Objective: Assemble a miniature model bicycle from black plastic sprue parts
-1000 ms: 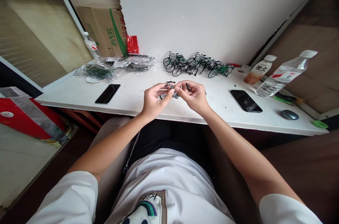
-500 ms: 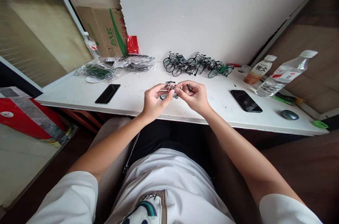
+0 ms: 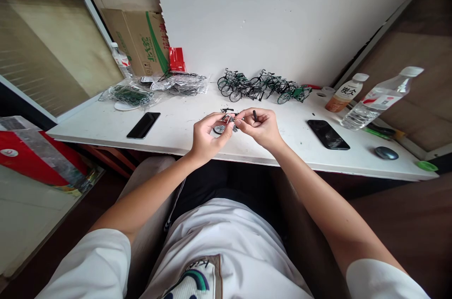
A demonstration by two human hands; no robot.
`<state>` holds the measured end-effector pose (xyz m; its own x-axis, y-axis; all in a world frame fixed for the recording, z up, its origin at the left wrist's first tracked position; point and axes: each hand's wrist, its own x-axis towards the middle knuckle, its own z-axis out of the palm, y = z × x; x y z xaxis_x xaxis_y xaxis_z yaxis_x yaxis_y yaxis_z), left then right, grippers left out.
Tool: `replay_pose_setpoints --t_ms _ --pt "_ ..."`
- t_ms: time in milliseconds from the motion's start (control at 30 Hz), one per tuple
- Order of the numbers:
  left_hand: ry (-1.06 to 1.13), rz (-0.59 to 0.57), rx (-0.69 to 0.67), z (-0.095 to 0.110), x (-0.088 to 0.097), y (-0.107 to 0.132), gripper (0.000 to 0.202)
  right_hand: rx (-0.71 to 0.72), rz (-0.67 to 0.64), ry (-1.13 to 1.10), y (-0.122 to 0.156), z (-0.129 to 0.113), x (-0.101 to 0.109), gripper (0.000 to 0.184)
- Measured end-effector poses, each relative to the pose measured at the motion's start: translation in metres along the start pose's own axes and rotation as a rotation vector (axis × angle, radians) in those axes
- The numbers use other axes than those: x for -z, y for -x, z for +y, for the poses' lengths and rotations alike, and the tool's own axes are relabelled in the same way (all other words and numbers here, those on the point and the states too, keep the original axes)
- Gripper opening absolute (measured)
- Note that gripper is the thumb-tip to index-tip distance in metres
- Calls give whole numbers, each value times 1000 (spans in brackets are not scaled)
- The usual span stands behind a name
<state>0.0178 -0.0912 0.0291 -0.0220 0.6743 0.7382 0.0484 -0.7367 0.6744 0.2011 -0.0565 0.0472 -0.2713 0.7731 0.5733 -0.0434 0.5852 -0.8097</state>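
Both of my hands meet over the middle of the white table. My left hand is closed in a pinch on a small model bicycle with a dark wheel and silver parts. My right hand is closed too, its fingertips on the same model and a thin dark tool sticking up between its fingers. Behind them, against the wall, stands a row of several finished green and black model bicycles.
Clear bags of parts lie at the back left by a cardboard box. A black phone lies left, another phone right. Two bottles, a mouse and a green lid sit at the right end.
My hands have shifted slightly; the model has turned a little in my fingers, so its dark wheel now shows below my left thumb.
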Motion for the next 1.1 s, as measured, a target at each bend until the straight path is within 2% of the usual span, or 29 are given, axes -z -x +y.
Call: replay_pose_setpoints --t_ms 300,600,900,1100 --pt "16 -9 20 3 -1 1 26 -31 -20 -4 -2 1 4 43" --pt "-18 -32 4 1 1 0 27 -11 -49 8 -3 2 9 39" --pt "15 -34 10 0 -4 5 26 77 -96 281 -2 -28 20 26" --pt "65 -27 48 2 -6 6 26 100 -100 293 -1 -29 19 22"
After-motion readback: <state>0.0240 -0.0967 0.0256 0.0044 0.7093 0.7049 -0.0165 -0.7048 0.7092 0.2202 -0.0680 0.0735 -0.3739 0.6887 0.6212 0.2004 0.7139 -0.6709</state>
